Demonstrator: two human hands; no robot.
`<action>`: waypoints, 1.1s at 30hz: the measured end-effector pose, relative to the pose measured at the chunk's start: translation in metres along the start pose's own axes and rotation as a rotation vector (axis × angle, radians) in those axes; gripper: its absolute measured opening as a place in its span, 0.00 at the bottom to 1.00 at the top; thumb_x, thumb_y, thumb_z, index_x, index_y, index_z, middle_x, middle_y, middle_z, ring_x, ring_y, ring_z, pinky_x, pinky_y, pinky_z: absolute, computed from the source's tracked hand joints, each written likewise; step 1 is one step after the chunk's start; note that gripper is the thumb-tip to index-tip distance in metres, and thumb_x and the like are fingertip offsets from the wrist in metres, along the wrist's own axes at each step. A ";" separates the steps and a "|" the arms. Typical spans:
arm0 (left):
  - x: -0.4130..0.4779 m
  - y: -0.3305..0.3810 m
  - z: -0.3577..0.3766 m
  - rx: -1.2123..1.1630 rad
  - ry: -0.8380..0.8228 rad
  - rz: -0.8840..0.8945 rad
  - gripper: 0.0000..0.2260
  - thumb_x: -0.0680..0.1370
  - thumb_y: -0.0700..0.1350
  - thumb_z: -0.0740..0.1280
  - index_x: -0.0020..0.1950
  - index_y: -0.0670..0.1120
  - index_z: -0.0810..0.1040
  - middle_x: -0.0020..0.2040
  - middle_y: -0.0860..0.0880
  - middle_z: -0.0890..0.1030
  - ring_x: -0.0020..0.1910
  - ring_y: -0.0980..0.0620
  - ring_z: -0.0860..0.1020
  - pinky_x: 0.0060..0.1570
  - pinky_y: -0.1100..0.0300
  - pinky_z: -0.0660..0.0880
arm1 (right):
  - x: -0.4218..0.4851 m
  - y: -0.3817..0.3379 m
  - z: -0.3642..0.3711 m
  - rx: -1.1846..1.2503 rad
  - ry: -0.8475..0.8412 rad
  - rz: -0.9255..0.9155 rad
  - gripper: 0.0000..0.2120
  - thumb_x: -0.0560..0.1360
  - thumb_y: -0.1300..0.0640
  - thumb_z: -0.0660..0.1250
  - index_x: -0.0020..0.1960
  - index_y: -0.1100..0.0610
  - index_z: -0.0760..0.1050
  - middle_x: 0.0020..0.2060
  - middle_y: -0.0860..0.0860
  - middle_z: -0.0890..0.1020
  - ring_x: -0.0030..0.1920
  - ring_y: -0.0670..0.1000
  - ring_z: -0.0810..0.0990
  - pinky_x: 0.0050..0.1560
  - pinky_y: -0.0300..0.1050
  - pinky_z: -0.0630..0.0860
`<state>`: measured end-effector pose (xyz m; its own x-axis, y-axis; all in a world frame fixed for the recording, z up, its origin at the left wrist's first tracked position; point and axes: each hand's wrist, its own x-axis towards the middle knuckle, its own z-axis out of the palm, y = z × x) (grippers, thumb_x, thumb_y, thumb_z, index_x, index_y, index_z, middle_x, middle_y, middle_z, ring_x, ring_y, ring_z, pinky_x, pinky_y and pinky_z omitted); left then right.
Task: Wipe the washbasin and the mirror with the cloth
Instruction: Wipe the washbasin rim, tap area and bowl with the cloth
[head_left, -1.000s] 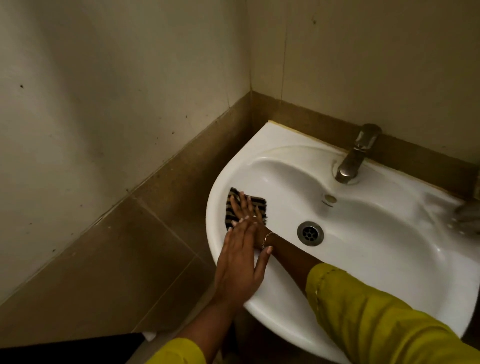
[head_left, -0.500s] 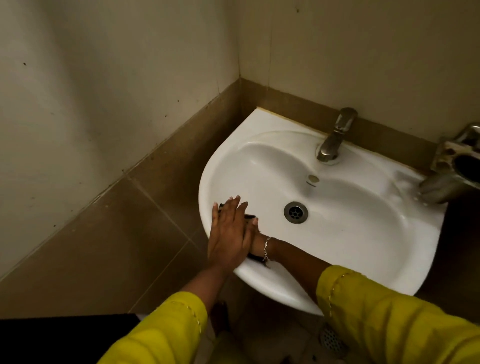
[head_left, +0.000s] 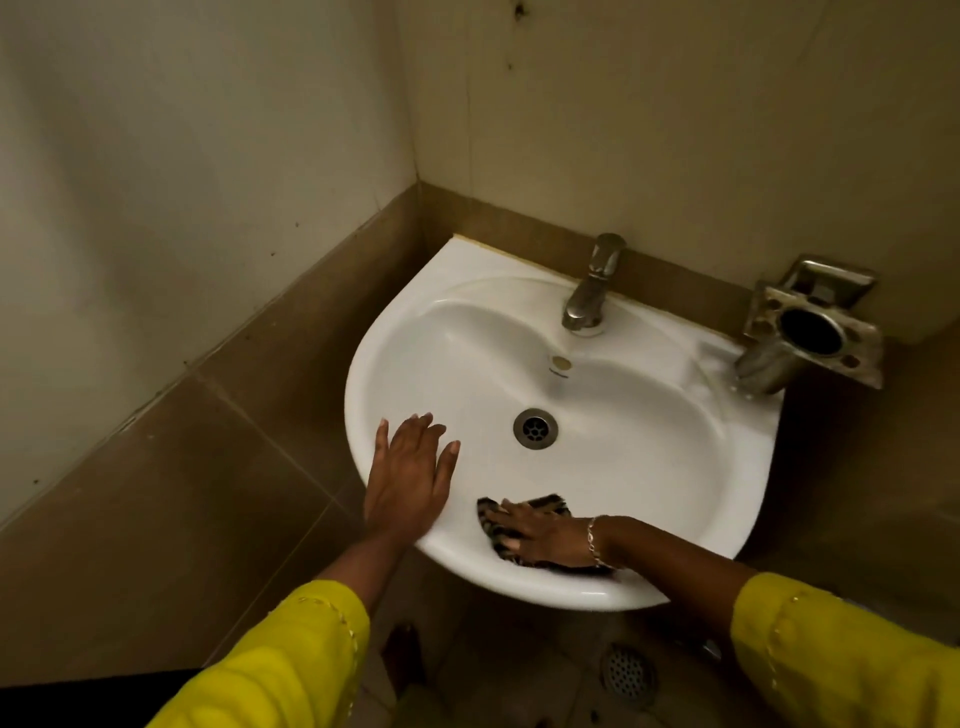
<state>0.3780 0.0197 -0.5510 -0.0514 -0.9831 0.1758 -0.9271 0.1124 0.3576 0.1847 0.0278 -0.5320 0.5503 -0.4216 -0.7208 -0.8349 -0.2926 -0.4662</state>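
Nearest to you, your yellow sleeves (head_left: 291, 660) frame the bottom of the view, and a round floor drain (head_left: 628, 675) shows on the tiled floor between them, below the basin.

Your right hand (head_left: 545, 535), with a thin bracelet (head_left: 592, 540) at the wrist, lies flat on the dark striped cloth (head_left: 491, 522). Its fingers are stretched out and slightly spread, pressing the cloth down rather than curling round it. The cloth sits on the near inner slope of the white washbasin (head_left: 395, 332), just inside the front rim.

Your left hand (head_left: 410, 480) rests palm down on the basin's near-left rim, just beside the cloth but not touching it. Its fingers are straight and apart and hold nothing.

Further in, the metal plughole (head_left: 535, 427) sits at the bottom of the bowl, and the small overflow cap (head_left: 561, 362) lies beyond it. The chrome tap (head_left: 589, 291) stands on the back ledge.

To the right of the tap, a tarnished metal tumbler holder (head_left: 810, 332) juts from the wall over the basin's far-right corner. Brown tiles (head_left: 208, 467) run along the lower walls of the corner.
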 end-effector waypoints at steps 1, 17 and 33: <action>0.000 0.000 0.001 -0.001 -0.005 -0.002 0.25 0.78 0.56 0.48 0.56 0.42 0.77 0.59 0.42 0.78 0.62 0.44 0.73 0.69 0.48 0.52 | -0.004 0.008 0.000 -0.024 -0.013 0.022 0.26 0.82 0.51 0.47 0.75 0.53 0.41 0.76 0.55 0.42 0.76 0.55 0.41 0.74 0.51 0.41; 0.000 0.000 0.001 0.002 -0.011 0.002 0.32 0.79 0.59 0.40 0.55 0.42 0.78 0.57 0.43 0.79 0.61 0.46 0.74 0.68 0.47 0.57 | -0.026 0.124 -0.053 -0.745 0.041 0.189 0.48 0.61 0.29 0.25 0.75 0.49 0.45 0.76 0.54 0.52 0.75 0.58 0.54 0.72 0.57 0.53; -0.001 0.001 0.000 -0.031 -0.012 0.005 0.28 0.80 0.57 0.43 0.56 0.43 0.77 0.57 0.44 0.79 0.61 0.47 0.75 0.67 0.51 0.56 | 0.090 0.096 -0.112 -1.189 0.501 0.050 0.28 0.78 0.56 0.51 0.75 0.60 0.46 0.75 0.58 0.55 0.75 0.57 0.53 0.72 0.53 0.36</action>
<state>0.3771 0.0204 -0.5513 -0.0603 -0.9842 0.1665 -0.9149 0.1212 0.3850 0.1561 -0.1349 -0.5841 0.6800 -0.6529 -0.3336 -0.4720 -0.7380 0.4823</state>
